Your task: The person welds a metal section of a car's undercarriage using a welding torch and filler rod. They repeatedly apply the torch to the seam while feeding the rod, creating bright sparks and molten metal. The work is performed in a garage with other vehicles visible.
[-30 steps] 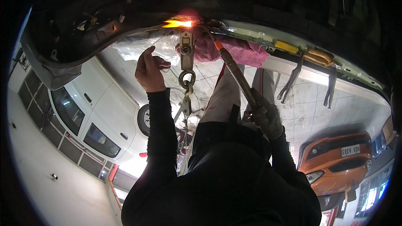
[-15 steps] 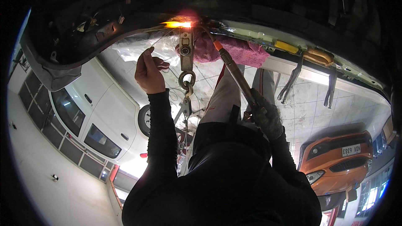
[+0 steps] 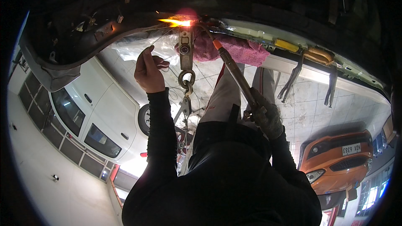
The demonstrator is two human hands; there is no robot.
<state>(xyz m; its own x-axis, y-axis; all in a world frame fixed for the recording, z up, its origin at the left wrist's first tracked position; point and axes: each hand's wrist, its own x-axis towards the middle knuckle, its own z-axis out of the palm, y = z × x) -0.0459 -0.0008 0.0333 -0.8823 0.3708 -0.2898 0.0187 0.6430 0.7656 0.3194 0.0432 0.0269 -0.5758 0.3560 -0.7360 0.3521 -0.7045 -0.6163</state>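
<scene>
In my gloved right hand [image 3: 268,120] is a gas torch [image 3: 236,73], its bent tip pointing up to a dark car body edge [image 3: 234,27]. A bright orange flame [image 3: 178,22] burns along that edge and streams leftward. My bare left hand [image 3: 150,70] pinches a thin filler rod [image 3: 161,37] that slants up to the flame; a loose bit of it curls below the fingers. Just under the glow, a metal pull clamp [image 3: 186,50] hangs from the edge. A shackle link [image 3: 186,79] and a hook [image 3: 186,105] continue below it.
A pink towel [image 3: 234,50] and clear plastic sheeting [image 3: 146,46] lie behind the clamp. On the sill at right rest a yellow-handled tool [image 3: 287,45] and pliers [image 3: 320,56] with hanging grey arms. A white car [image 3: 100,109] stands left, an orange car [image 3: 337,163] right.
The flame now reaches slightly farther left, and a small spark flies off above it. The filler rod looks a little shorter. Both hands stay almost in the same place.
</scene>
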